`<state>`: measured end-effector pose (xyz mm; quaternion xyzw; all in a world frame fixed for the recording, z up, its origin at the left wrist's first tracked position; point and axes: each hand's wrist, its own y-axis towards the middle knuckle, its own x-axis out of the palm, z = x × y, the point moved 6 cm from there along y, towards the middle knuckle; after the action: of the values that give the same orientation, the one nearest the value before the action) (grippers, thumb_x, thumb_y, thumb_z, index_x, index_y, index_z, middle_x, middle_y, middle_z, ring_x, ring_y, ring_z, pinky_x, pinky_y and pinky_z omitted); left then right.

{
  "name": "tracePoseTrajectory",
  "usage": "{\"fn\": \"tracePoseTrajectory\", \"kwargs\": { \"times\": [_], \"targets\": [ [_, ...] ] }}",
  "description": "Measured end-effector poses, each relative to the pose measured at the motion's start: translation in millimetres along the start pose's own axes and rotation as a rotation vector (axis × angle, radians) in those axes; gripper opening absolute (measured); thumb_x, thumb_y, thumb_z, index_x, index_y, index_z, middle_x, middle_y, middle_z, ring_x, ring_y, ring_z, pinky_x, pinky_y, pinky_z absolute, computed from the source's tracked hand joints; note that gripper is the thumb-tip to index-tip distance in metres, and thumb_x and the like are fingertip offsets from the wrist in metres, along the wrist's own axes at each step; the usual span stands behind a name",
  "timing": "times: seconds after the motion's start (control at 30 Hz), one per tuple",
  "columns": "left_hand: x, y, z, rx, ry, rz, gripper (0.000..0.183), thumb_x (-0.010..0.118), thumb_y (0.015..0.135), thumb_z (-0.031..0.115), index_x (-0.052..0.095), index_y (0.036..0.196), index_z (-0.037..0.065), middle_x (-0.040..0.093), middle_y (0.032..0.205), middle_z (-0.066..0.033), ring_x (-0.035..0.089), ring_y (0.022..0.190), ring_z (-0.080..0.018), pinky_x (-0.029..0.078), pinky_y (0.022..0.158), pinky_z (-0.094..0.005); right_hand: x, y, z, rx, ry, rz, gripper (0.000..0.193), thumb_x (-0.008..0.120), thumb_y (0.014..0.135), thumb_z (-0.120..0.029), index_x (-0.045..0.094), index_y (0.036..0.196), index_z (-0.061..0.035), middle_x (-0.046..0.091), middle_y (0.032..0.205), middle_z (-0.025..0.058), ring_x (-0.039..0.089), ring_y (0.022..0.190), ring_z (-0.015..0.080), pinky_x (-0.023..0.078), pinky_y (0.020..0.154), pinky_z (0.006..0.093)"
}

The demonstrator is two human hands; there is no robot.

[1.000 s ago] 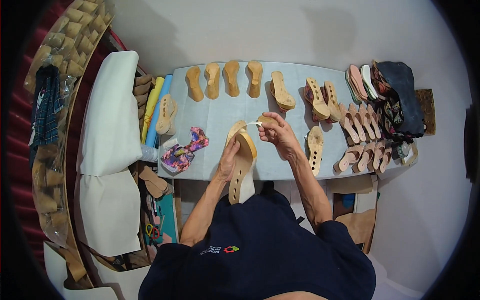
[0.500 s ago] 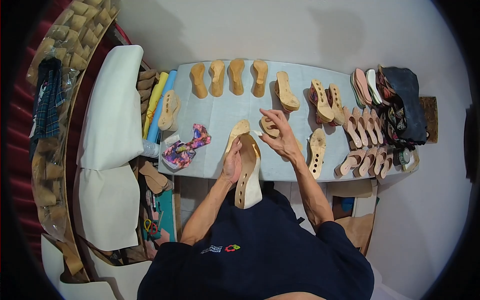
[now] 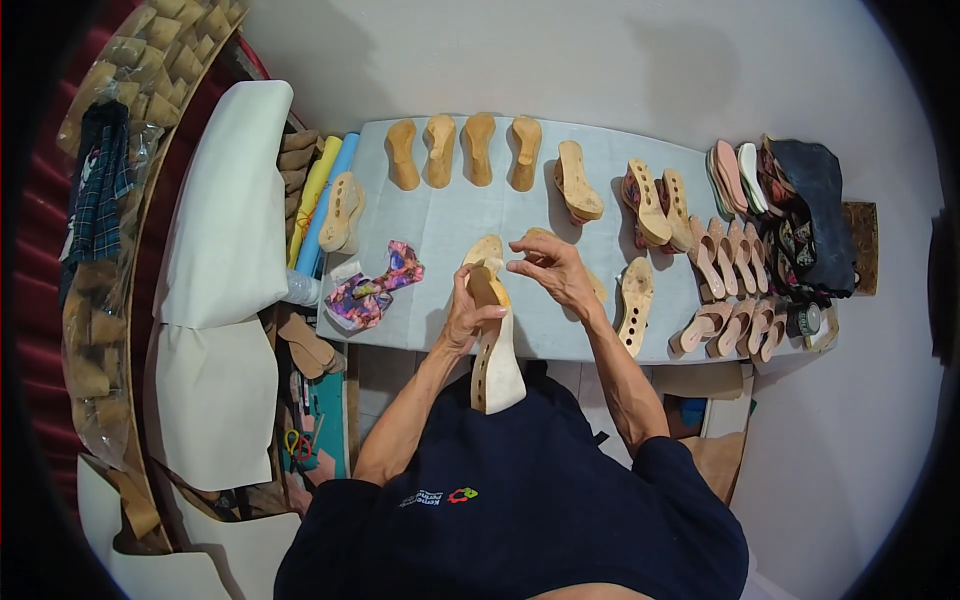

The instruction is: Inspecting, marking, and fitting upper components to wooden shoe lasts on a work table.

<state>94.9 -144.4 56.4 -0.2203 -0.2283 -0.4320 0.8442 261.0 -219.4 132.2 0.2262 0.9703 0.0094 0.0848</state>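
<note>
In my left hand (image 3: 466, 312) is a shoe sole (image 3: 503, 375) with a white side and a row of holes; it tilts toward my chest, its lower end close to my dark shirt. My left fingers wrap around its upper part, thumb across the near face. A small whitish strip shows at the sole's upper end. Just right of that end hovers my right hand (image 3: 562, 275), thumb and forefinger apart, with nothing visible between them. Behind the held sole lies another wooden sole (image 3: 485, 246), partly covered by my left hand.
Wooden shoe lasts (image 3: 480, 150) line the back of the pale table (image 3: 400, 220). A floral fabric piece (image 3: 375, 288) lies left. Wooden soles with holes (image 3: 636, 305) lie right, beside pink heeled sandals (image 3: 735, 258). A white sheet roll (image 3: 225, 200) stands at far left; scissors (image 3: 297, 445) lie below.
The sole has turned in my left hand, showing its side more. My left thumb has swung across it. My right hand has dropped slightly and moved left, its fingers curling.
</note>
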Motion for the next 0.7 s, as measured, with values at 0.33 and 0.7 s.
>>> {"fn": "tracePoseTrajectory", "kwargs": {
  "times": [0.33,0.7],
  "targets": [
    [9,3,-7,-0.005,0.046,-0.063,0.091,0.084,0.073,0.009,0.030,0.147,0.008,0.047,0.136,-0.0089,0.050,0.129,-0.0231,0.046,0.107,-0.0394,7,-2,23,-0.040,-0.151,-0.061,0.053,0.071,0.096,-0.043,0.068,0.131,-0.0034,0.070,0.119,0.0129,0.069,0.100,0.0228,0.058,0.081,0.0326],
    [11,6,5,-0.053,0.480,-0.037,0.119,0.099,0.064,0.026,0.022,0.154,0.010,0.037,0.148,-0.0202,0.050,0.132,-0.0336,0.052,0.102,-0.0473,5,-27,23,0.348,0.109,-0.106,0.061,0.079,0.092,-0.037,0.062,0.140,-0.0030,0.070,0.108,0.0095,0.063,0.085,0.0136,0.052,0.076,0.0287]
  ]
}}
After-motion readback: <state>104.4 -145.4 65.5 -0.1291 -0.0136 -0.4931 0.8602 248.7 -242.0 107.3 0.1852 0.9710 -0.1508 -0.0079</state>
